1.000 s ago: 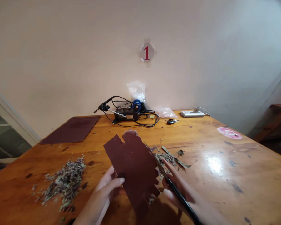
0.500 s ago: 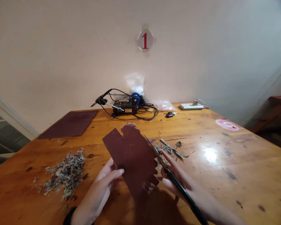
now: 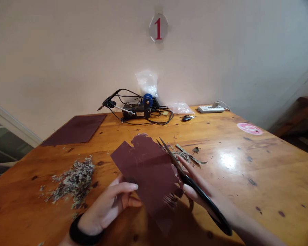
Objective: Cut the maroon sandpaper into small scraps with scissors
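In the head view, the dark red sheet is held at lower centre, its left edge pinched by the left hand; scissors are grasped by the right hand. Probably light and easily torn, it is best held by its straight edge.

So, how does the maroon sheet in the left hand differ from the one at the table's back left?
The held sheet has a jagged edge; the lying sheet has straight edges. The held sheet is in the left hand; the lying sheet rests flat on the table. Both are dark maroon.
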The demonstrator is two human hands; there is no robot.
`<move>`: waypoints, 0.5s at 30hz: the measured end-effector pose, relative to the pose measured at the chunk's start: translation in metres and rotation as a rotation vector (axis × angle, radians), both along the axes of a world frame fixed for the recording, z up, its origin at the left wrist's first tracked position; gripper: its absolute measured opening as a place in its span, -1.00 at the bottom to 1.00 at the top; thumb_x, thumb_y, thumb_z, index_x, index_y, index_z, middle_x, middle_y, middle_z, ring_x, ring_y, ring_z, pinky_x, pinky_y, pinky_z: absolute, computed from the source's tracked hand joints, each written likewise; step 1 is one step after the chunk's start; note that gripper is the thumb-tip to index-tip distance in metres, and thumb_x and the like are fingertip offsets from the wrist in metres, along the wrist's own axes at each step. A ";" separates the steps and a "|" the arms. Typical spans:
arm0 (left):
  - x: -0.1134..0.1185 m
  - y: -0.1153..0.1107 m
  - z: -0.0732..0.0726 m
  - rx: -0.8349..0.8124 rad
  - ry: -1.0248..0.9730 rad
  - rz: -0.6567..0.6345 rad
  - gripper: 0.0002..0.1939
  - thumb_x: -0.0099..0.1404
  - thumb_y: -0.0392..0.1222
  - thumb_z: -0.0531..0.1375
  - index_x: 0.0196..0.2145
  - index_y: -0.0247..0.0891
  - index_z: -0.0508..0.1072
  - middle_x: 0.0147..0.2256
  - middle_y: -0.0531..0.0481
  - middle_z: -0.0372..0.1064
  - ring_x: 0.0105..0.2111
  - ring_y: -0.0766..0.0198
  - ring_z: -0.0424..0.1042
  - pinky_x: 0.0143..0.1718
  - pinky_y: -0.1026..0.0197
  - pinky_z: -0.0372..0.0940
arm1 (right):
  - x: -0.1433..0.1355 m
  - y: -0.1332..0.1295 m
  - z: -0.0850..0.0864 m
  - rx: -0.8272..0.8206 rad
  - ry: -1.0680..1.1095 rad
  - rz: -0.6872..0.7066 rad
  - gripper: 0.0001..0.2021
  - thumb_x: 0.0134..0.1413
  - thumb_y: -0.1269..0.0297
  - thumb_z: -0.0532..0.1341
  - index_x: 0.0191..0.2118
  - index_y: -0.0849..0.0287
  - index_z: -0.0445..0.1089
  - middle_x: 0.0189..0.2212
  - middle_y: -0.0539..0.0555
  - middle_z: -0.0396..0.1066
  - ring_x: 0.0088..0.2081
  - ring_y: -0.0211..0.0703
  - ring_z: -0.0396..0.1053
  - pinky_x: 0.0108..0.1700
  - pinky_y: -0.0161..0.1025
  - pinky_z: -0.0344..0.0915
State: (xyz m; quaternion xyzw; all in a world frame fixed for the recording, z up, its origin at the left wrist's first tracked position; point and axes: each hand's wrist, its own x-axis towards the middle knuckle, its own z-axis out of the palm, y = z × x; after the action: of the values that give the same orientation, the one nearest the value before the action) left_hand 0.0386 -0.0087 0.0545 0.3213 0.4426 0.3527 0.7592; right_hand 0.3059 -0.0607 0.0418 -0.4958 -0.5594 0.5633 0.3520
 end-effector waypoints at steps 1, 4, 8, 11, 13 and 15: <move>-0.001 -0.001 0.000 -0.002 0.003 -0.036 -0.74 -0.16 -0.28 0.54 -0.51 -0.20 0.56 -0.59 0.11 0.52 -0.60 0.29 0.50 -0.53 0.31 0.44 | 0.000 -0.001 -0.003 0.015 0.040 0.005 0.13 0.10 -0.45 0.21 0.55 -0.06 -0.37 0.53 0.20 -0.14 0.51 0.22 -0.19 0.46 0.27 -0.20; -0.003 -0.006 0.002 0.024 -0.010 -0.154 -0.77 -0.11 -0.25 0.53 -0.63 -0.22 0.53 -0.63 0.10 0.50 -0.65 0.34 0.45 -0.56 0.33 0.41 | 0.002 -0.004 -0.009 0.069 0.147 0.030 0.03 0.16 -0.34 0.25 0.53 -0.25 -0.37 0.50 0.11 0.00 0.49 0.20 -0.11 0.45 0.28 -0.19; -0.004 -0.011 0.005 0.076 0.008 -0.281 -0.78 -0.02 -0.05 0.51 -0.46 -0.21 0.68 -0.51 -0.04 0.62 -0.48 0.16 0.58 -0.41 0.24 0.48 | 0.001 -0.005 -0.002 0.034 0.081 0.073 0.17 0.09 -0.40 0.25 0.55 0.02 -0.40 0.51 0.27 -0.07 0.49 0.26 -0.11 0.44 0.25 -0.16; -0.001 -0.013 0.005 0.171 0.140 -0.332 -0.63 0.12 0.22 0.42 -0.41 -0.17 0.71 -0.51 0.00 0.63 -0.46 0.19 0.58 -0.15 0.19 0.48 | -0.001 -0.004 0.009 0.013 0.039 0.082 0.30 0.03 -0.48 0.23 0.54 0.21 -0.49 0.51 0.39 -0.12 0.49 0.29 -0.12 0.44 0.23 -0.12; 0.002 -0.013 0.005 0.161 0.275 -0.431 -0.42 0.24 0.37 0.26 -0.56 -0.20 0.68 -0.61 -0.03 0.57 -0.56 0.21 0.53 -0.18 0.19 0.48 | -0.002 -0.003 0.012 0.006 0.032 0.086 0.28 0.05 -0.48 0.21 0.54 0.17 -0.52 0.51 0.37 -0.12 0.48 0.29 -0.08 0.43 0.22 -0.08; 0.006 -0.013 0.004 0.141 0.382 -0.474 -0.30 0.29 0.41 0.15 -0.67 -0.20 0.63 -0.68 -0.06 0.53 -0.60 0.17 0.52 -0.29 0.19 0.48 | -0.001 -0.002 0.009 0.053 0.029 0.062 0.18 0.13 -0.44 0.18 0.54 0.05 -0.51 0.51 0.30 -0.08 0.47 0.28 -0.04 0.42 0.25 -0.04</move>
State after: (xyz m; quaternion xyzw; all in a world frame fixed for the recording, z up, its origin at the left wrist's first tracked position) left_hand 0.0446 -0.0217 0.0583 0.5278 0.4646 0.1287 0.6992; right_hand 0.3048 -0.0627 0.0504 -0.4605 -0.5841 0.5661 0.3555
